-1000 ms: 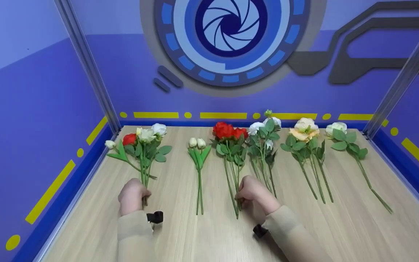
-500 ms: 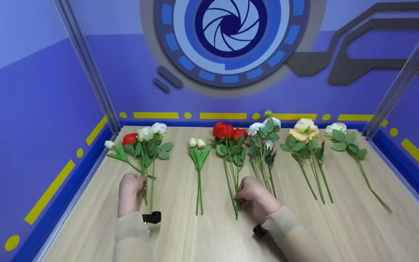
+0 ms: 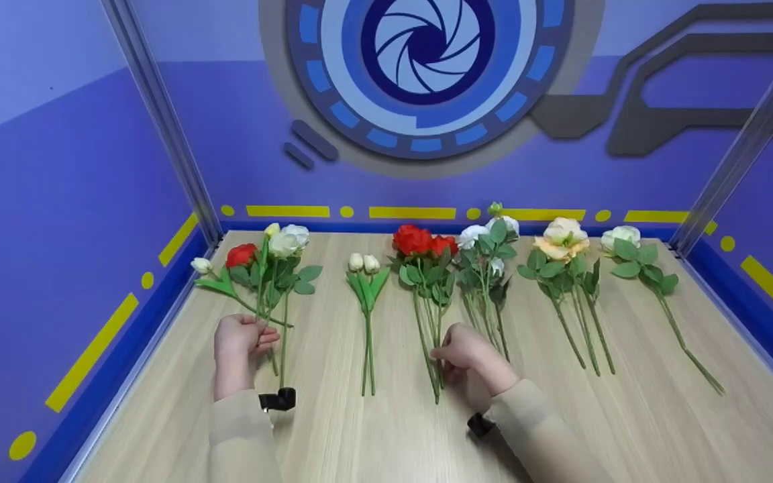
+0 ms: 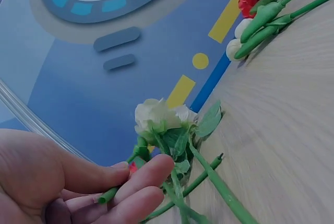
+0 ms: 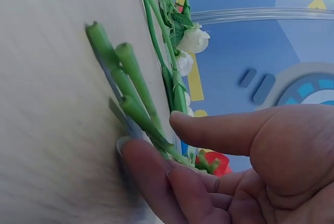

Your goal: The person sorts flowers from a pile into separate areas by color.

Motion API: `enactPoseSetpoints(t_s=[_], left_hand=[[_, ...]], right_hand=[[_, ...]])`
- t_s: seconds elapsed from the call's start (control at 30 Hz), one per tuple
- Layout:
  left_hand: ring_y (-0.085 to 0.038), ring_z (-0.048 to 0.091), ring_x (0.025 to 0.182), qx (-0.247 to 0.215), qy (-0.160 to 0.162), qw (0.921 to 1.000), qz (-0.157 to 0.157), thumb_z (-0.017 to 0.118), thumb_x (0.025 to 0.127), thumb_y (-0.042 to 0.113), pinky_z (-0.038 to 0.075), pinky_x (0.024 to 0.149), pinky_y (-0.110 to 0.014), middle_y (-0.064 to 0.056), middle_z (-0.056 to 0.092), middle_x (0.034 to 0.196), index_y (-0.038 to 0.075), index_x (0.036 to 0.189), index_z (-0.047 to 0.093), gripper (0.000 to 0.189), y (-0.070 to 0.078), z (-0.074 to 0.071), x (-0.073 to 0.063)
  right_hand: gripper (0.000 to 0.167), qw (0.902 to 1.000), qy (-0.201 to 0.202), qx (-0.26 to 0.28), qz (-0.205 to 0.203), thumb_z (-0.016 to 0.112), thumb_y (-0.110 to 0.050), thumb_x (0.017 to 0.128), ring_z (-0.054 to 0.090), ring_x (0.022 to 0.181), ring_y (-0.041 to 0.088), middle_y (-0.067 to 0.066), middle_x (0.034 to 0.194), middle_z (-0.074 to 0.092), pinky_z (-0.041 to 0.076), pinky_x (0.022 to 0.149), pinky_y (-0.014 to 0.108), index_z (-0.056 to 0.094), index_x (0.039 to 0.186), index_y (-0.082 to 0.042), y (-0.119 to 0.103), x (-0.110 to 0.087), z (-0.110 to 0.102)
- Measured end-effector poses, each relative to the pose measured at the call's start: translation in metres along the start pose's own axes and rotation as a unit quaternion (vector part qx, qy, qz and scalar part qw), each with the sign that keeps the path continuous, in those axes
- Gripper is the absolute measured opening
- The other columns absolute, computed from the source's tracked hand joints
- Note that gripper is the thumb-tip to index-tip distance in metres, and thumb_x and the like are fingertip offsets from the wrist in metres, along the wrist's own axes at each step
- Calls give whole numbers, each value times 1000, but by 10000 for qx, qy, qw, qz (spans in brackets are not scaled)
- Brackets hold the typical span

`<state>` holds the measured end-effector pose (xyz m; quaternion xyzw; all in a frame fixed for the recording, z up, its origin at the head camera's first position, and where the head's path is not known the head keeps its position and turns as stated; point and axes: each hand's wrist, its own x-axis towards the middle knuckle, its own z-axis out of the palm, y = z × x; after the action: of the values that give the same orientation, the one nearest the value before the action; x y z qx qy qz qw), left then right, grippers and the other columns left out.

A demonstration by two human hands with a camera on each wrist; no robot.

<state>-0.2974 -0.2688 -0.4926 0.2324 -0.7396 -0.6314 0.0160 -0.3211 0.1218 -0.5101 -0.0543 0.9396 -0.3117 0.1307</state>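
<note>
The left hand pinches a cream-flowered stem at the counter's left end, while the right hand curls round the red-flowered stems, both bunches running lengthwise away toward the far wall.

left hand: shifted up the stems, thumb and fingers now pinching one stem
white flower stem: lifted clear of the left bunch, bloom higher
second stem: now lying separate beside the hand
</note>
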Motion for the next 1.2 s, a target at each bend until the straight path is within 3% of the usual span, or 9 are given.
enactPoseSetpoints(t_s=[0.17, 0.33, 0.47, 0.6, 0.73, 0.97, 1.07, 1.2], left_hand=[[-17, 77, 79, 135, 23, 9997, 189, 47, 106, 2, 63, 74, -30, -31, 72, 117, -17, 149, 35, 48, 10, 2, -4], [-15, 77, 81, -24, -323, 9987, 396, 48, 108, 6, 63, 73, -26, -30, 72, 119, -15, 149, 37, 48, 25, 9, -10], [-15, 78, 84, -336, -734, 9952, 550, 51, 108, 10, 64, 76, -28, -26, 75, 115, -12, 145, 45, 44, 34, 23, -16], [-16, 78, 85, -575, -1205, 9884, 723, 52, 108, 11, 64, 77, -30, -23, 77, 109, -11, 139, 50, 38, 37, 43, -22], [-18, 78, 85, -771, -1813, 9769, 822, 53, 107, 10, 64, 79, -32, -20, 78, 104, -9, 135, 51, 34, 39, 63, -29], [-17, 78, 88, -813, -3042, 9449, 891, 49, 109, 10, 64, 83, -34, -14, 79, 102, -8, 127, 52, 26, 39, 93, -39], [-16, 79, 87, -694, -3323, 9367, 863, 50, 108, 10, 64, 81, -32, -14, 80, 102, -8, 127, 52, 26, 37, 105, -43], [-15, 79, 86, -462, -3523, 9315, 783, 54, 107, 12, 64, 77, -30, -19, 79, 105, -7, 126, 53, 27, 32, 121, -44]], right_hand=[[26, 9998, 186, 13, -59, 73, -21, 95, 61, 55, 15, 7, 65, 69, 45, 52, 26, 61, 78, -7, 0, 0, -2], [23, 9969, 644, 317, -337, 70, -17, 96, 58, 53, 15, 7, 65, 66, 41, 49, 25, 59, 79, -8, -4, -1, -3], [16, 9883, 832, 1077, -686, 68, -11, 97, 64, 57, 19, 11, 68, 69, 43, 50, 23, 62, 85, -5, -11, -1, -1], [11, 9745, 684, 1824, -1113, 68, -9, 98, 68, 63, 18, 10, 75, 71, 50, 54, 24, 70, 91, -1, -22, 2, 6], [16, 9622, 495, 2257, -1445, 68, -14, 99, 70, 68, 12, 9, 82, 76, 56, 61, 24, 75, 99, 0, -38, 6, 12], [21, 9390, 636, 3003, -1550, 70, -18, 99, 76, 83, 17, 13, 98, 80, 62, 77, 31, 78, 110, -2, -72, 14, 8], [25, 9327, 730, 3204, -1489, 71, -21, 99, 77, 87, 17, 13, 100, 80, 63, 81, 33, 77, 113, -1, -81, 19, 7], [23, 9260, 926, 3393, -1370, 73, -19, 97, 74, 81, 13, 12, 96, 80, 62, 78, 29, 78, 110, -1, -84, 25, 9]])
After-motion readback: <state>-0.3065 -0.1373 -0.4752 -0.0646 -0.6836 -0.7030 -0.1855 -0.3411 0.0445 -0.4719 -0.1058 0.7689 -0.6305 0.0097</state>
